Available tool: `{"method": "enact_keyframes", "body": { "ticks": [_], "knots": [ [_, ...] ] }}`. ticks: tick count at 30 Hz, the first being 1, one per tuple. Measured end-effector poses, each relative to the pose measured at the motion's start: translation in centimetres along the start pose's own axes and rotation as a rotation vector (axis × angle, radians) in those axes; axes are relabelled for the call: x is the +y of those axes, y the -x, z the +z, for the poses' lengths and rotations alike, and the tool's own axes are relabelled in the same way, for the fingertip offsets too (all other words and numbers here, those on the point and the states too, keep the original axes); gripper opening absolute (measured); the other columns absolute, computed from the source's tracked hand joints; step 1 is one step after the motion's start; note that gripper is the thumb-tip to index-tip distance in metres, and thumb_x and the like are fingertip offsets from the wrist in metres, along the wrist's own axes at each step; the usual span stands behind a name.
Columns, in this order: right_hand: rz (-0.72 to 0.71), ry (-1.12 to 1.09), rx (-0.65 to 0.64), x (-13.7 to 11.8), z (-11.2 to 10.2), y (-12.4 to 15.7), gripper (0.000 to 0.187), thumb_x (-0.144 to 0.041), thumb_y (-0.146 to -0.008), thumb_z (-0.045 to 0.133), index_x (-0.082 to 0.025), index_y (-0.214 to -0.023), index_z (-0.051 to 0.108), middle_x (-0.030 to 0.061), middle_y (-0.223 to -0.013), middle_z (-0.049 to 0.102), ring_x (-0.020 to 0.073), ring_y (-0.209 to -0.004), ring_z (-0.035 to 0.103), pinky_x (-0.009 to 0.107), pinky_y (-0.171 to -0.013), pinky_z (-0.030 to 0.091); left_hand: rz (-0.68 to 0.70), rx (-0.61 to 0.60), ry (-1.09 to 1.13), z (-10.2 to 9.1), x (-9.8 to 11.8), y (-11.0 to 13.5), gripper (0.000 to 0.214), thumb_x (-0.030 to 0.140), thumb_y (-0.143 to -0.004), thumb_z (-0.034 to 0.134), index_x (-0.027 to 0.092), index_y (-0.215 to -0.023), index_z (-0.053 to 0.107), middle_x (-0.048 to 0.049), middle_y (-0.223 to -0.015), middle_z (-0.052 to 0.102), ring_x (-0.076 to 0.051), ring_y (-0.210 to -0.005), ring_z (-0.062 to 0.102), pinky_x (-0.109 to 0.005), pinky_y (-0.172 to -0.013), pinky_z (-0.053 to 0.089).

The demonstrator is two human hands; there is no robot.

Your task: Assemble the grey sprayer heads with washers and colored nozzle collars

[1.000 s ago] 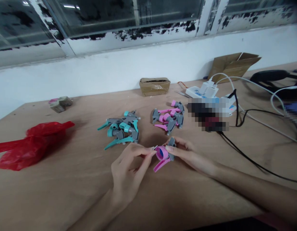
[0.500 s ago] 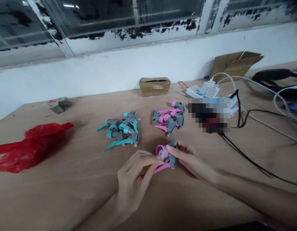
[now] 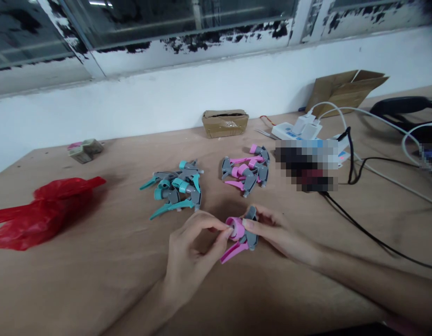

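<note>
My right hand (image 3: 272, 226) is closed round a grey and pink trigger spray head (image 3: 251, 235), its thumb on the pink screw collar. The collar's open end faces left, and the pink trigger points down to the left. At that opening, the thumb and fingertips of my left hand (image 3: 198, 252) are pinched together; whatever lies between them is too small and covered to name. Beyond my hands lies a pile of grey and pink spray heads (image 3: 249, 172). Left of it is a pile of grey and teal spray heads (image 3: 181, 189).
A red plastic bag (image 3: 58, 205) lies at the left, with small greenish blocks (image 3: 85, 151) behind it. Along the wall stand a small cardboard box (image 3: 225, 125) and a larger open carton (image 3: 337, 93). A white power strip (image 3: 286, 133) and cables occupy the right side.
My left fingertips have drawn into a tighter pinch at the collar's opening. The held spray head has shifted slightly down, and its pink trigger shows more fully.
</note>
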State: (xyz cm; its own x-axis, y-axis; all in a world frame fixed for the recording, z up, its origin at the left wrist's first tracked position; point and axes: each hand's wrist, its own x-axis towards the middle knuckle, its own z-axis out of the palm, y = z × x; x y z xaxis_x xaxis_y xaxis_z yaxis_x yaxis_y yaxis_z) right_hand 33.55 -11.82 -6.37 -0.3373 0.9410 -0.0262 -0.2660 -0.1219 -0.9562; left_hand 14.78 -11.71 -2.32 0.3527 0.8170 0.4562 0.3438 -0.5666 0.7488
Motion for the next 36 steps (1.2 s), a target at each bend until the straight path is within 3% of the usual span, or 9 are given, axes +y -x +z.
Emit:
{"method": "enact_keyframes", "body": {
  "ticks": [7,29,36],
  "knots": [
    [0.021,0.019,-0.026,-0.3,-0.1,0.0,0.022,-0.039,-0.078,0.064,-0.018,-0.08,0.056,-0.0017,-0.071,0.052,0.0098,-0.064,0.047,0.023,-0.058,0.041,0.004,-0.079,-0.036,-0.4,0.5,-0.8,0.013,0.008,-0.074,0.061,0.019,-0.08,0.063,-0.0005,-0.076,0.063,-0.013,-0.071,0.058,-0.025,-0.063,0.046],
    [-0.031,0.208,0.002,-0.8,0.0,0.1,0.029,-0.04,-0.077,0.064,-0.018,-0.071,0.047,-0.0048,-0.064,0.04,0.008,-0.058,0.036,0.022,-0.051,0.03,0.182,-0.068,-0.288,-0.2,-0.4,-0.5,0.012,0.009,-0.073,0.059,0.019,-0.079,0.062,-0.0003,-0.076,0.057,-0.012,-0.069,0.056,-0.024,-0.064,0.047],
    [-0.023,0.173,0.022,-0.8,0.2,0.4,0.031,-0.043,-0.077,0.064,-0.018,-0.07,0.046,-0.0046,-0.064,0.043,0.0082,-0.059,0.038,0.022,-0.053,0.031,0.083,-0.137,-0.148,-0.4,-0.5,-0.8,0.007,0.011,-0.073,0.065,0.017,-0.077,0.062,-0.0003,-0.078,0.057,-0.011,-0.07,0.056,-0.022,-0.065,0.045]
  ]
}}
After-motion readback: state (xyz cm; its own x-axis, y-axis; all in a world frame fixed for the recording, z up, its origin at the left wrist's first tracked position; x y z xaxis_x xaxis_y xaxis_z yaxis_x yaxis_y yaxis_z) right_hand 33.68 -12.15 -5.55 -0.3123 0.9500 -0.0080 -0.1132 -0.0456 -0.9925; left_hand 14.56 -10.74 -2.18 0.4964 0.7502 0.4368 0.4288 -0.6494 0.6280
